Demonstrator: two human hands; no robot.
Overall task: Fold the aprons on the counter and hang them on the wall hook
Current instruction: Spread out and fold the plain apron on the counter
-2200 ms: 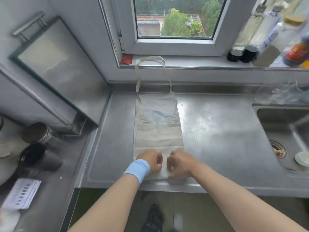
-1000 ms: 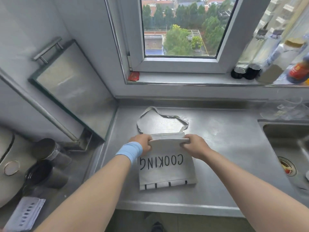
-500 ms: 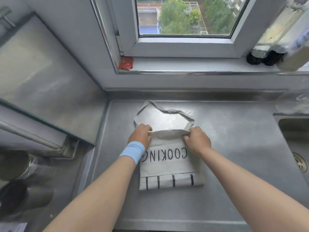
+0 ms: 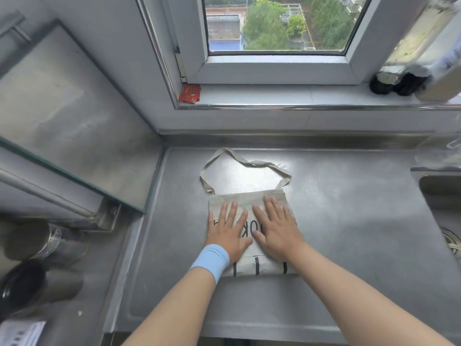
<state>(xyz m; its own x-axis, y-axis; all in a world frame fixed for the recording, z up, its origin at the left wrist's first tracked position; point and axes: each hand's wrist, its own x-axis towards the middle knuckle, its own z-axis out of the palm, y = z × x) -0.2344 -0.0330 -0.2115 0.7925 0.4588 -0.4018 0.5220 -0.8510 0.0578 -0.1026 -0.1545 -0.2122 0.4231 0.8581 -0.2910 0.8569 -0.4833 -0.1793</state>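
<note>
Pressing the folded apron flat on the counter.
Well off to the left of my hands, two metal cups lie on their sides. My left hand, with a blue wristband on the wrist, lies on the cloth with fingers straight and spread. My right hand lies flat just beside it, thumbs close together. The neck strap loops on the steel just beyond my fingertips, and the sink is well off to the right.
</note>
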